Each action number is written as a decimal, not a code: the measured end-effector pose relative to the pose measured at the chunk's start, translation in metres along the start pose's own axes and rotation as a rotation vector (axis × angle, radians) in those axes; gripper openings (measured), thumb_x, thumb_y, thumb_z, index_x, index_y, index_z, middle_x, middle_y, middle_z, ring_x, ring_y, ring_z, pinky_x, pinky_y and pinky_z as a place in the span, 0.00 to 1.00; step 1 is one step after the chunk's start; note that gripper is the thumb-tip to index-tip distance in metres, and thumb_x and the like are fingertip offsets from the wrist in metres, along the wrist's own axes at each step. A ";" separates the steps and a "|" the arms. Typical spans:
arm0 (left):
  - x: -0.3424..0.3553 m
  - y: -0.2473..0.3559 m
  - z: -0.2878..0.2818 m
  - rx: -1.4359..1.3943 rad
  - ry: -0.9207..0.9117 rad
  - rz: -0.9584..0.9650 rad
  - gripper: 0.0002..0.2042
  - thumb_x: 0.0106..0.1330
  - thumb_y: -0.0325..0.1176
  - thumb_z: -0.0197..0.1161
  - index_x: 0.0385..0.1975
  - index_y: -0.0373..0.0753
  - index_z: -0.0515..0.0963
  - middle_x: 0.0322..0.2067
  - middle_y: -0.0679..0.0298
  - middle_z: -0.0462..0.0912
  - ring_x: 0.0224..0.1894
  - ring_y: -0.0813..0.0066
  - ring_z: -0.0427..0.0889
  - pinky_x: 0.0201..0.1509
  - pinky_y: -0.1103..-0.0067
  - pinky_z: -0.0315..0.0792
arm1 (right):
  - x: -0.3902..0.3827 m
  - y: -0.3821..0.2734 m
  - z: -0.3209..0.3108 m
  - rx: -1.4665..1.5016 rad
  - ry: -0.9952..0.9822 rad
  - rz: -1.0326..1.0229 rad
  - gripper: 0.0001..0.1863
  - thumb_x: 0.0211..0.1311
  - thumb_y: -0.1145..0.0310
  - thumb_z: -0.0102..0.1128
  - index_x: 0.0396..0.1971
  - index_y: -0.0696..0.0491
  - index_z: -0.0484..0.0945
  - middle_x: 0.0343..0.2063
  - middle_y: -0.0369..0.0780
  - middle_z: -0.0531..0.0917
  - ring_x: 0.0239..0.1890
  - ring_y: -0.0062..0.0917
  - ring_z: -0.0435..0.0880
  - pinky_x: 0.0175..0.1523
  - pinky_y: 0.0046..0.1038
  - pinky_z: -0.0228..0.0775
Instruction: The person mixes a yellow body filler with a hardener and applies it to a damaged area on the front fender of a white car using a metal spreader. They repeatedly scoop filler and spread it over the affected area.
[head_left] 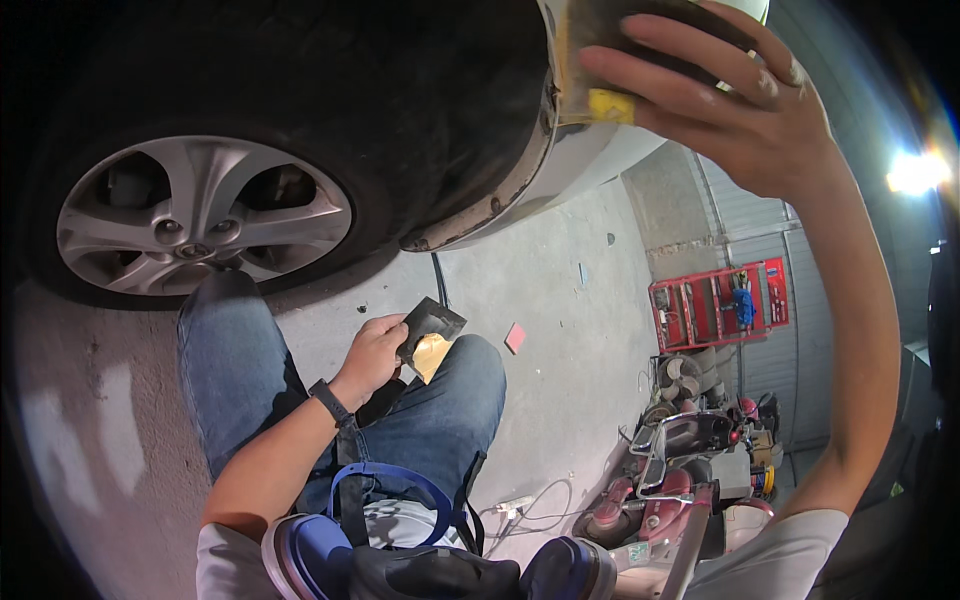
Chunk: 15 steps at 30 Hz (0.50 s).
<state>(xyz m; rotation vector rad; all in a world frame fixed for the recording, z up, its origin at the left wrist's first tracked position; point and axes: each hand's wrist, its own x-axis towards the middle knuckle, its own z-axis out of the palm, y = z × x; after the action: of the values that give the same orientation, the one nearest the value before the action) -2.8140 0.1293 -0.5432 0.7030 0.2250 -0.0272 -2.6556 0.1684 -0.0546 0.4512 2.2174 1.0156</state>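
Left grip [372, 355]: closed on the left edge of black plate [434, 320]
Black plate: sticks out rightward, yellow patch [431, 354] at lower side
Right grip [745, 115]: spread over dark pad [597, 28]; how firmly, I cannot tell
Dark pad: under right grip, beside white car panel [590, 157]

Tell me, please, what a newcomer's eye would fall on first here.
Probably the large silver wheel at upper left, then the right hand raised by the car's bodywork at upper right. A lamp glares toward the right edge; the left hand holds a black sheet near the centre.
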 end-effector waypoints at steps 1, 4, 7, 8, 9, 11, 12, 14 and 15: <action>0.000 0.000 0.001 -0.001 -0.002 -0.003 0.16 0.80 0.33 0.53 0.57 0.31 0.81 0.39 0.69 0.86 0.34 0.87 0.81 0.37 0.86 0.73 | -0.013 0.002 -0.016 -0.004 -0.148 0.002 0.13 0.61 0.51 0.66 0.45 0.31 0.88 0.56 0.13 0.82 0.67 0.11 0.72 0.75 0.28 0.59; -0.001 0.001 0.004 0.022 0.011 -0.008 0.16 0.80 0.33 0.52 0.57 0.30 0.81 0.40 0.68 0.87 0.35 0.87 0.81 0.37 0.86 0.74 | -0.019 0.000 -0.036 0.001 -0.256 0.016 0.12 0.64 0.48 0.63 0.44 0.27 0.89 0.61 0.11 0.81 0.71 0.12 0.69 0.83 0.29 0.55; 0.000 -0.002 0.006 0.025 0.064 0.032 0.17 0.79 0.35 0.51 0.53 0.33 0.83 0.23 0.73 0.75 0.20 0.86 0.69 0.23 0.83 0.63 | 0.018 -0.004 -0.042 0.022 -0.226 0.002 0.10 0.65 0.49 0.62 0.41 0.28 0.89 0.62 0.11 0.81 0.72 0.13 0.69 0.83 0.29 0.57; 0.001 -0.004 0.006 0.022 0.049 0.039 0.17 0.79 0.35 0.51 0.52 0.33 0.83 0.23 0.73 0.75 0.20 0.86 0.69 0.23 0.82 0.63 | 0.030 -0.001 -0.025 -0.030 0.002 -0.048 0.09 0.64 0.51 0.63 0.40 0.30 0.89 0.60 0.12 0.81 0.70 0.13 0.70 0.79 0.28 0.59; 0.002 -0.005 0.005 0.021 0.034 0.046 0.17 0.78 0.35 0.51 0.52 0.33 0.84 0.23 0.73 0.75 0.20 0.86 0.68 0.23 0.82 0.63 | 0.043 0.001 -0.007 -0.091 0.233 -0.084 0.09 0.63 0.53 0.64 0.40 0.32 0.89 0.58 0.13 0.82 0.68 0.13 0.71 0.75 0.28 0.62; 0.005 -0.007 0.001 0.014 0.001 0.045 0.16 0.79 0.34 0.51 0.53 0.31 0.83 0.29 0.71 0.79 0.25 0.86 0.73 0.28 0.83 0.67 | 0.066 0.013 0.046 -0.217 0.701 -0.159 0.09 0.60 0.59 0.67 0.40 0.38 0.89 0.52 0.16 0.83 0.61 0.12 0.75 0.64 0.25 0.69; 0.005 -0.008 -0.001 0.006 -0.017 0.036 0.16 0.79 0.33 0.52 0.55 0.30 0.82 0.35 0.68 0.83 0.30 0.85 0.77 0.34 0.84 0.71 | 0.068 0.015 0.053 -0.221 0.715 -0.159 0.09 0.59 0.61 0.68 0.40 0.40 0.89 0.51 0.17 0.84 0.59 0.11 0.76 0.61 0.24 0.71; 0.006 -0.010 -0.004 0.002 -0.022 0.032 0.16 0.79 0.32 0.53 0.56 0.29 0.81 0.41 0.65 0.87 0.36 0.85 0.82 0.40 0.85 0.75 | 0.042 -0.001 -0.015 -0.047 0.044 -0.048 0.08 0.61 0.59 0.67 0.39 0.37 0.89 0.53 0.16 0.83 0.61 0.12 0.75 0.67 0.27 0.67; 0.005 -0.010 -0.005 0.006 -0.010 0.037 0.16 0.79 0.32 0.52 0.56 0.28 0.81 0.41 0.65 0.87 0.36 0.85 0.82 0.40 0.85 0.75 | 0.031 -0.004 -0.031 0.004 -0.192 0.005 0.08 0.62 0.57 0.65 0.38 0.35 0.89 0.55 0.15 0.83 0.64 0.12 0.73 0.71 0.28 0.65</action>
<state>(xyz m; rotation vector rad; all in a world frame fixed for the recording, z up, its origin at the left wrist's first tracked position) -2.8107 0.1256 -0.5546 0.7130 0.2026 0.0036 -2.7001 0.1655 -0.0556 0.5329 2.0489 0.9298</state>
